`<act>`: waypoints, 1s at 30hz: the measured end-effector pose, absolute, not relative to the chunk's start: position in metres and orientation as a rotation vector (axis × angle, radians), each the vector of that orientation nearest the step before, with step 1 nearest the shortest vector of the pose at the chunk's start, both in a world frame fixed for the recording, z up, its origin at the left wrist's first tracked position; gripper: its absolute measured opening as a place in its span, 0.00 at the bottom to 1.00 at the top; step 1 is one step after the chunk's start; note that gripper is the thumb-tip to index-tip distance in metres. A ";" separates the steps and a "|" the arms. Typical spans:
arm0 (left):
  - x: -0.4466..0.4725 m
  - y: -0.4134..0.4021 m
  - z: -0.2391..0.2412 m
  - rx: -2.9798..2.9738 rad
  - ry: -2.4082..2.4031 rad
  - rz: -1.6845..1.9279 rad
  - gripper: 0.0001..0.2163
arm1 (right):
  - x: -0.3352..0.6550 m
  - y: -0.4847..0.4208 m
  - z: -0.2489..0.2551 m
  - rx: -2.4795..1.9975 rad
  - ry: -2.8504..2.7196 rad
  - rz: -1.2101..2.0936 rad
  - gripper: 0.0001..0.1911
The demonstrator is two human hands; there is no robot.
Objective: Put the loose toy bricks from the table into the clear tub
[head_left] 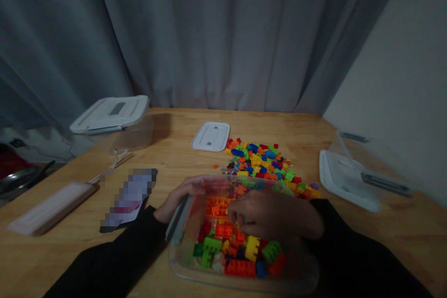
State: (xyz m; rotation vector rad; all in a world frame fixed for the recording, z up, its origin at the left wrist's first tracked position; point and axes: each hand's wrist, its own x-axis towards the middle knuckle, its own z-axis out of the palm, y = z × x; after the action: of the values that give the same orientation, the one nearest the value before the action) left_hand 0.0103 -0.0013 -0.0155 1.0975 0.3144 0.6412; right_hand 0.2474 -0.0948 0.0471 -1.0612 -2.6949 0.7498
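Observation:
In front of me stands a clear plastic storage box [300, 270] without a lid on it, holding several toy building bricks in orange, green, yellow, red and blue. My left hand [183, 193] grips its far left rim, near a grey side latch [178, 221]. Inside the box my right hand [260, 212] has its fingers curled down over the bricks; what they hold, if anything, is hidden. Close to those fingers lie an orange brick [223, 230] and an orange tray-like piece [211, 205]. A yellow brick [252, 247] and a green brick [272, 252] sit nearer to me.
Behind the box a loose pile of mixed bricks [256, 160] spreads over the wooden table [174, 121]. A white lid [211, 136] lies beside it. Lidded clear box [134, 132] at back left; another clear box with a white lid [349, 181] at right. Phone [131, 198] and power strip [52, 207] lie left.

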 end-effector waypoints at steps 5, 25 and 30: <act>0.008 0.001 -0.018 1.120 0.306 0.616 0.25 | 0.264 -0.087 0.080 -1.087 -2.515 0.817 0.09; 0.000 0.010 -0.018 1.250 0.335 0.576 0.24 | 0.446 -0.027 0.024 -2.541 -1.669 0.911 0.15; -0.001 0.011 -0.021 1.262 0.338 0.586 0.24 | 0.451 -0.023 0.015 -2.541 -1.727 0.934 0.16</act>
State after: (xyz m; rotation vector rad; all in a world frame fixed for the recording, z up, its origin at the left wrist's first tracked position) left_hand -0.0009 0.0113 -0.0208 1.2620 0.3375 0.5863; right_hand 0.4506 -0.0232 0.0152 -2.5413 -1.7270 0.9338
